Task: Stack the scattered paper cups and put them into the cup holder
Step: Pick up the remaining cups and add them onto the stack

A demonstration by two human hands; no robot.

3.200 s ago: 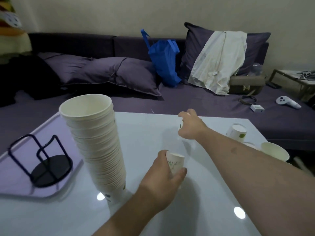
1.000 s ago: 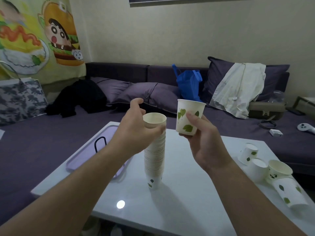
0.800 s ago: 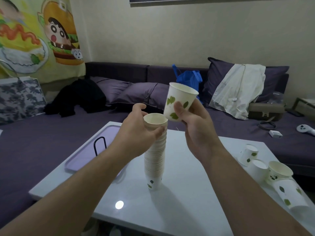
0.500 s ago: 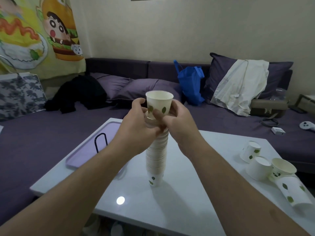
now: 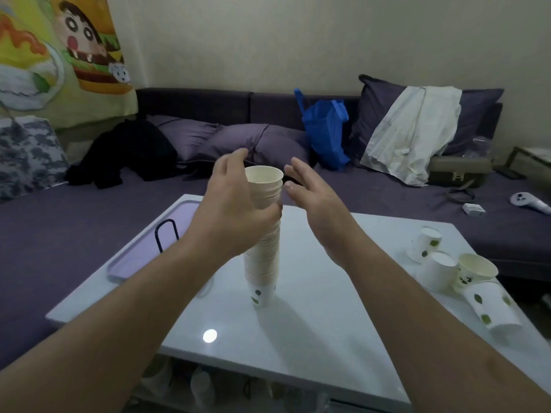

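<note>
A tall stack of white paper cups (image 5: 263, 257) with green leaf prints stands upright at the middle of the white table (image 5: 316, 332). My left hand (image 5: 235, 210) grips the stack near its top, thumb wrapped across the front and index finger raised. My right hand (image 5: 316, 201) hovers just right of the top cup with straight fingers and holds nothing. Several loose cups (image 5: 474, 271) sit at the table's right edge: two upside down, one upright, one on its side. The black wire cup holder (image 5: 165, 234) stands on a purple tray (image 5: 140, 251), mostly hidden behind my left forearm.
A purple sofa runs behind the table with cushions, a blue bag (image 5: 325, 129), a white garment (image 5: 414, 132) and black clothing (image 5: 131, 150). A white controller (image 5: 527, 201) and a small box lie on the seat at right. Items sit on a shelf under the table.
My right hand set its leaf-print cup into the top of the stack, let go and opened beside it. My left hand has stayed on the stack.
</note>
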